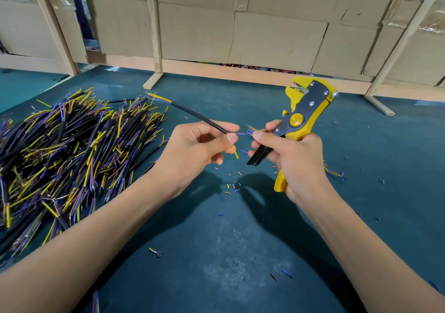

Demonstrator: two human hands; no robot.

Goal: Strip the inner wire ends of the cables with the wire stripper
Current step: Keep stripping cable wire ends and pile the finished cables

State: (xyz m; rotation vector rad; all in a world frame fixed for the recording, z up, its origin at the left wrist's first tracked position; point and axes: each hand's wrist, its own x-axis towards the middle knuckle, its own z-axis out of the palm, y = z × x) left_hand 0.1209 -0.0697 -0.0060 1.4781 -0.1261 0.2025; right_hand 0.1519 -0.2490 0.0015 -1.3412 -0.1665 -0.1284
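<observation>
Both forearms reach out over the teal tabletop [216, 252]. The left hand [192, 151] pinches a black cable [199, 117] near its bared end. The right hand [291, 156] grips the yellow wire stripper [303, 110] upright, its fingers [258, 135] nipping the coloured inner wires [244, 133]. Farther left lies a tangled cable pile [72, 149].

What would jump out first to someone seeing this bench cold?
Probably the big pile of black cables with yellow and blue ends at the left of the teal table. Then the yellow wire stripper, upright in the right hand, beside the single cable pinched by the left hand.
</observation>
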